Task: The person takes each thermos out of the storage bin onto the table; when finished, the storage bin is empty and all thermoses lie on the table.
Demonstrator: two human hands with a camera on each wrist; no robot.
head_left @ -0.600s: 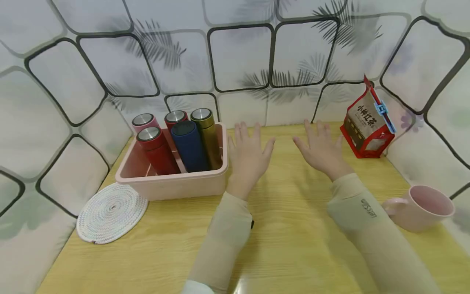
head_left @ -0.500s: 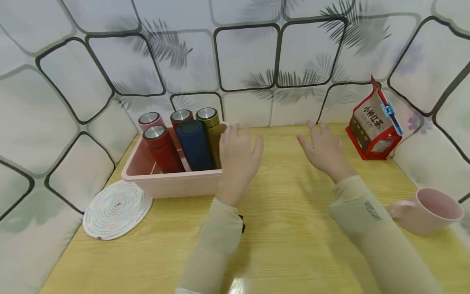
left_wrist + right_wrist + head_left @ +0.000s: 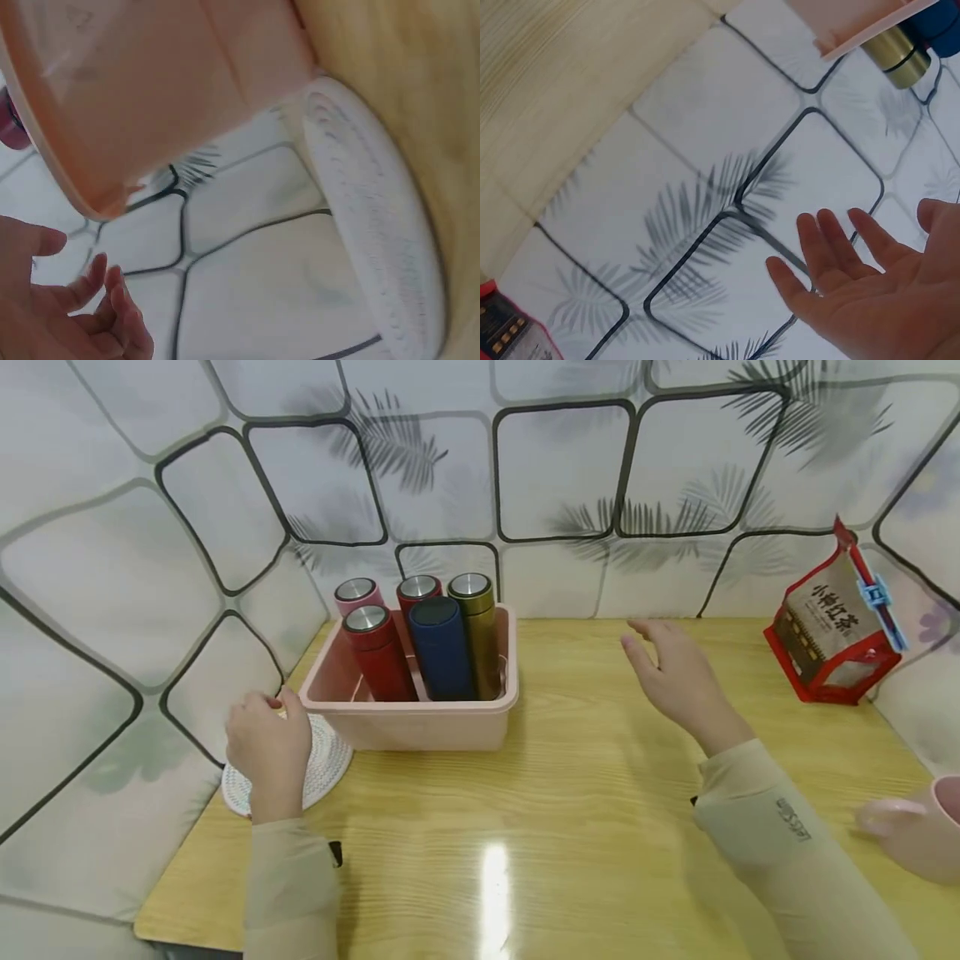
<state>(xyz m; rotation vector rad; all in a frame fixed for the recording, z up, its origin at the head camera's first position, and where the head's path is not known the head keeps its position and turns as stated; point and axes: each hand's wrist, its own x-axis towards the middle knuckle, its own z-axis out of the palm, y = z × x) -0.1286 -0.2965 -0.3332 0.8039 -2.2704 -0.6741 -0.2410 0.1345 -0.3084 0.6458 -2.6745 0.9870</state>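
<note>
left hand (image 3: 268, 752) half-covering coaster (image 3: 324, 764), grip unclear

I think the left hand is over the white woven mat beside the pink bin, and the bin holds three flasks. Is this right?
Not quite: the pink bin holds five flasks, as the head view shows. The left hand is indeed over the white woven mat.

A staged home tabletop: a wooden table (image 3: 570, 827) enclosed by soft padded walls (image 3: 112, 577) printed with tile outlines and leaf shadows, bearing household goods, namely a pink bin (image 3: 420, 727) of flasks (image 3: 442, 647), a woven coaster (image 3: 326, 764), a tea packet (image 3: 828, 631) and a mug (image 3: 918, 835).
</note>
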